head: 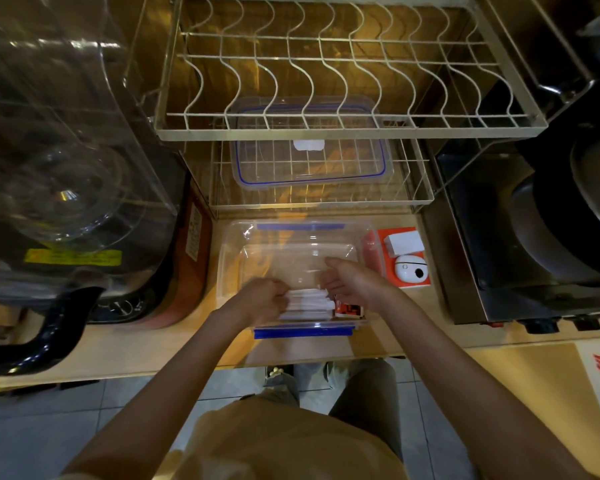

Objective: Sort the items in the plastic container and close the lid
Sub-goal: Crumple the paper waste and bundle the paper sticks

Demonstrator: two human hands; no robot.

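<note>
A clear plastic container (291, 237) with blue clips stands open on the counter in front of me. Inside it, near the front wall, lies a stack of white flat boxes (309, 303) with a small orange box (350, 310) at their right end. My left hand (262, 297) grips the stack's left end. My right hand (350, 280) cups its right end from above, fingers curved. The clear lid (309, 157) with a blue seal rests on the lower wire rack behind the container.
An orange box (404, 258) picturing a white device lies right of the container. A two-level wire dish rack (343, 129) rises behind. A clear-domed appliance (66, 188) stands at left, a dark cooker with a pan (551, 237) at right.
</note>
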